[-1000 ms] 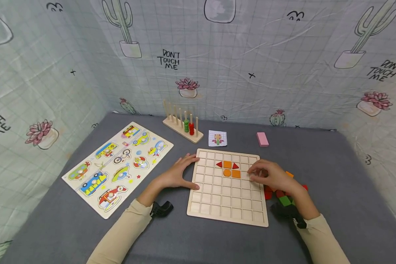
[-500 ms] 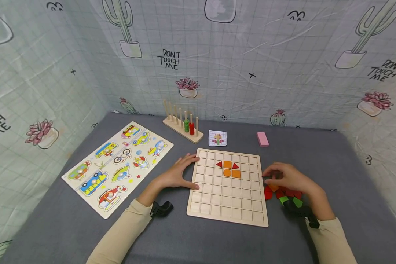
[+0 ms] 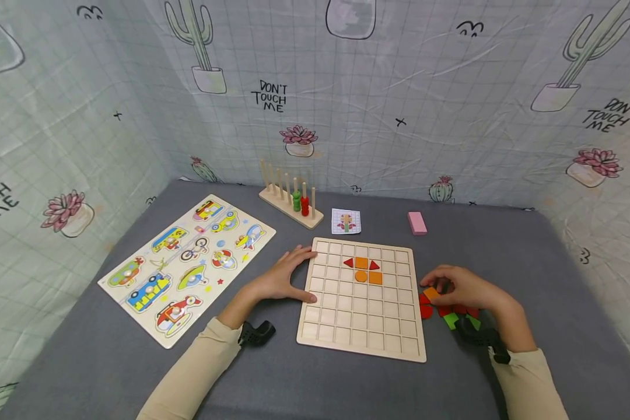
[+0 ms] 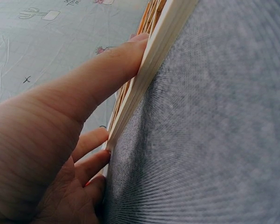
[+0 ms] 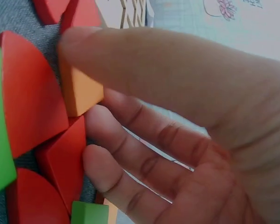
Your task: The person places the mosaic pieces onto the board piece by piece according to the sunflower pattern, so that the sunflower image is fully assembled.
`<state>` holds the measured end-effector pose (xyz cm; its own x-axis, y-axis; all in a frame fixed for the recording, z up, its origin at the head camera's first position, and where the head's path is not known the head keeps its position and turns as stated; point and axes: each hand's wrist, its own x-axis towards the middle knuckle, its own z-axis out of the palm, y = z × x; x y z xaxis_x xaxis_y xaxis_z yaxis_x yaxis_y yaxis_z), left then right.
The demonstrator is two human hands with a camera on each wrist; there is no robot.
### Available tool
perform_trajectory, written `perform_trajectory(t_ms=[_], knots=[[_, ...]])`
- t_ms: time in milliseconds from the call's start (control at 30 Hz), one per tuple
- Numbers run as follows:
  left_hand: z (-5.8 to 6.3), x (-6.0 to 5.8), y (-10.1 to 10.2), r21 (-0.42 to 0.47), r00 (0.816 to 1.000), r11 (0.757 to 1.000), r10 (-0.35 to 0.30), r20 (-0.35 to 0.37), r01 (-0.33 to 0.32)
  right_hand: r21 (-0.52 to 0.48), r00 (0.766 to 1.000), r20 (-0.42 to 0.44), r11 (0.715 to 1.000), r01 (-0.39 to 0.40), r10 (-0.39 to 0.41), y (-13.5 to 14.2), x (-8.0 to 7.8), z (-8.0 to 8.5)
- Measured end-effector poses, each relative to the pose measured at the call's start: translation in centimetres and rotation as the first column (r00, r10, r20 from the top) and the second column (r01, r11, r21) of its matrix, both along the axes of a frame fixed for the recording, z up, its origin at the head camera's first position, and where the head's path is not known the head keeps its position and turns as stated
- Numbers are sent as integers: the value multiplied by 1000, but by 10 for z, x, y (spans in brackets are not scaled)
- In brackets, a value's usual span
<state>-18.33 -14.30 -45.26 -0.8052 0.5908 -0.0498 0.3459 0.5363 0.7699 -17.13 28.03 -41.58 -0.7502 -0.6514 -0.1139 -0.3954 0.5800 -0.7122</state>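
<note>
A square wooden grid board point(image 3: 346, 315) lies flat on the grey table. In its upper cells sit two red triangles point(image 3: 374, 266), two orange squares point(image 3: 375, 278) and an orange round piece point(image 3: 361, 276). My left hand point(image 3: 279, 281) rests along the board's left edge, thumb and fingers spread; the left wrist view has the thumb point(image 4: 116, 60) against the rim. Right of the board, my right hand point(image 3: 464, 287) pinches an orange block point(image 5: 81, 93) between thumb and fingers. Around it lie red blocks point(image 5: 30, 88) and green blocks point(image 3: 450, 321), partly covered by the hand.
A picture card point(image 3: 346, 221) lies behind the board, with a pink block point(image 3: 417, 223) to its right. Farther left stand a peg rack point(image 3: 291, 207) bearing green and red beads and a vehicle puzzle board point(image 3: 188, 268). Printed cloth point(image 3: 399, 87) walls surround the table.
My right hand has moved right, from over the board's right side to the loose blocks, and its fingers now meet the orange block. The left hand has stayed on the board's edge.
</note>
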Motion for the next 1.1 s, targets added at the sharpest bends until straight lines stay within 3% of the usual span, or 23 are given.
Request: perform_trajectory(t_ms=[267,633,1100], knots=[[-1,-1,1,0,1000,1000,3,0,-3,14,998,4,998,60,-60,2,-1,-3],[-1,-1,1,4,1000,1000,0,-6,0,-15,998,30,998,61,-60,5,-2,-4],[1,0,2,4,1000,1000,3,-5,-3,11,995,-77,998,59,-58,3,-6,-5]])
